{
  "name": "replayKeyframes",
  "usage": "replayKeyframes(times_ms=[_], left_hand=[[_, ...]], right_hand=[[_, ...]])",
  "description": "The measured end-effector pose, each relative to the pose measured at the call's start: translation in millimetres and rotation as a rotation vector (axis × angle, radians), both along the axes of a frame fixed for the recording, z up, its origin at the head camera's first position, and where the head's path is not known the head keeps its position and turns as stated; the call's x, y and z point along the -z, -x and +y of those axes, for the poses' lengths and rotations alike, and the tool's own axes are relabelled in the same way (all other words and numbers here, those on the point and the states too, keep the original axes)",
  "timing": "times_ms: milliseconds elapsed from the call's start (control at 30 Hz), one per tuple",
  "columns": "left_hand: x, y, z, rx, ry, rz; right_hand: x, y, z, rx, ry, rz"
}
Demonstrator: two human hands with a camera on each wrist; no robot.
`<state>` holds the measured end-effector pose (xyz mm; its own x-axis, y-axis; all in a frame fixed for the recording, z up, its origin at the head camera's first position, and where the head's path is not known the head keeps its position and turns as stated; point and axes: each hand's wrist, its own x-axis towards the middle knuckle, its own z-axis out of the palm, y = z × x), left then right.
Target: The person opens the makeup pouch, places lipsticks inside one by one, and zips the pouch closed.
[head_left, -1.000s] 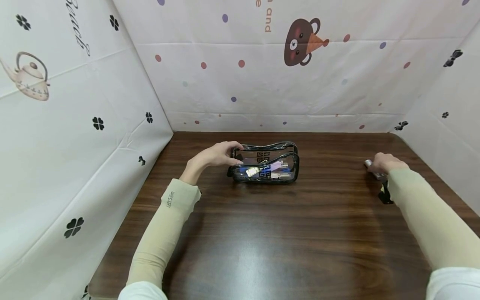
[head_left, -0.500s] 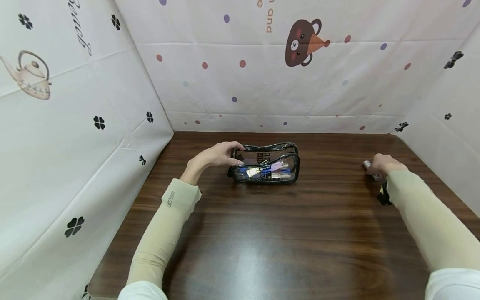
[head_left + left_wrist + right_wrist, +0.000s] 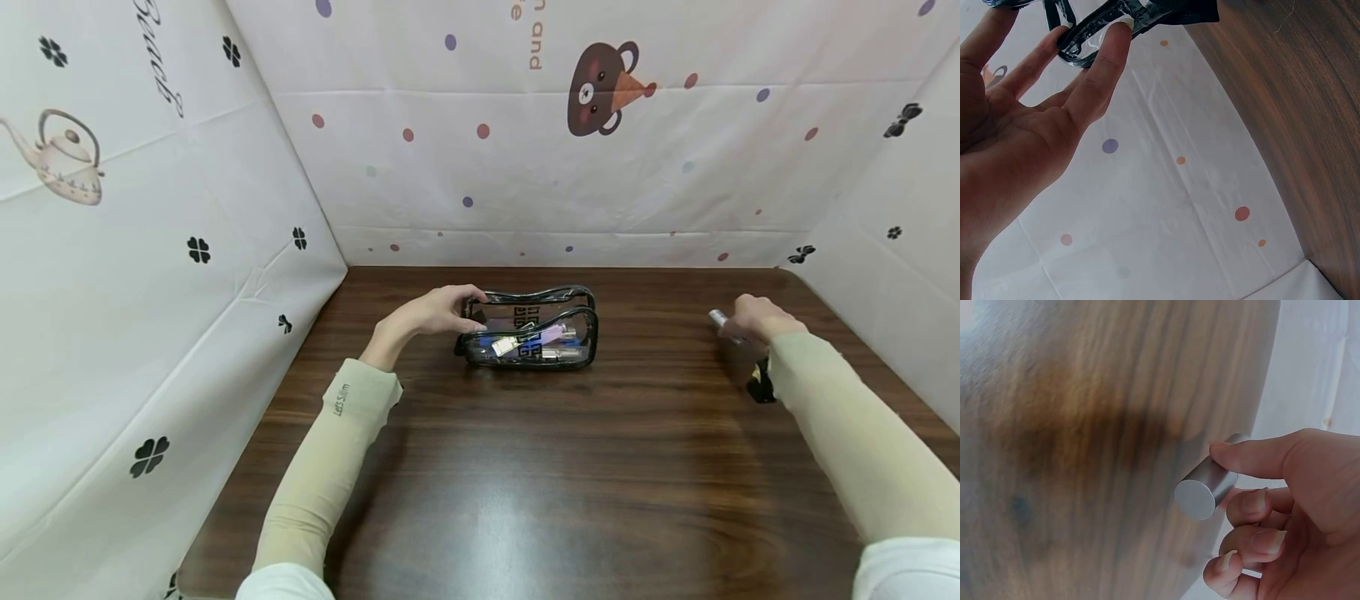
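A clear cosmetic pouch point(image 3: 585, 337) with black trim lies open at the back middle of the table, several small items inside, including a silver tube point(image 3: 561, 353). At its left end my left hand point(image 3: 431, 311) holds the opening, thumb on the near edge and fingers on the far edge. The left wrist view shows these fingers point(image 3: 1025, 72) spread against the black trim point(image 3: 1094, 37). On the right, my right hand point(image 3: 761, 318) pinches a silver cylindrical tube point(image 3: 1207, 481) between thumb and fingers, above the table. The other fingertips curl in below it.
The brown wooden table point(image 3: 480, 467) meets a white printed cloth wall point(image 3: 525, 183) behind and cloth walls on both sides. Beneath the right wrist sits a small black object point(image 3: 761, 383).
My right hand has moved slightly left and away from me, carrying the silver tube. The small black object moved along with that wrist. My left hand and the pouch have stayed put.
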<state>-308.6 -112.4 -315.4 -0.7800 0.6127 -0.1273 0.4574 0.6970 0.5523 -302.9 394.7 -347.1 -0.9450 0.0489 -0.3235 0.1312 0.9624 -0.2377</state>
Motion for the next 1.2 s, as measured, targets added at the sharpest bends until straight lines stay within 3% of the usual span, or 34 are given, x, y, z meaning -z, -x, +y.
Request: replayKeyframes(times_ms=[200,1200], left_hand=[[0.8,0.3,-1,0.0,-0.008,0.005],[0.3,-1.3,0,-0.007,-0.012,-0.011]], right_hand=[[-8.9,3.2,-11,-0.017,-0.008,0.065],[-27.6,17.8,-48,-0.126,-0.029,0.175]])
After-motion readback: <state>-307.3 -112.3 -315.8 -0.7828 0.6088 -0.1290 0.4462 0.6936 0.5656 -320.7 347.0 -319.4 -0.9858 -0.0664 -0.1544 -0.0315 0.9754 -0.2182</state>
